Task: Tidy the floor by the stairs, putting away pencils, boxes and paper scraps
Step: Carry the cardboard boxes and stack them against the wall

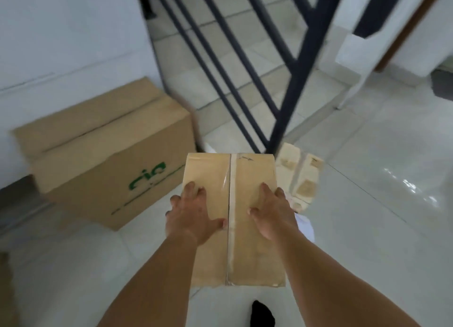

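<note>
A taped brown cardboard box [245, 172] is held up above the floor in front of me. My left hand [191, 214] grips its left side, thumb on top and fingers wrapped over the edge. My right hand [272, 211] grips the right side the same way. Below and right of it a smaller pale box [304, 177] with torn labels lies on the tiles near the railing post. A white paper scrap [305, 225] shows on the floor just under my right wrist.
A large cardboard box [103, 155] with green print stands against the white wall at left. The dark stair railing [284, 111] and tiled steps [220, 64] rise ahead. Glossy tiled floor [380, 204] spreads to the right. A dark foot [262, 314] shows at the bottom.
</note>
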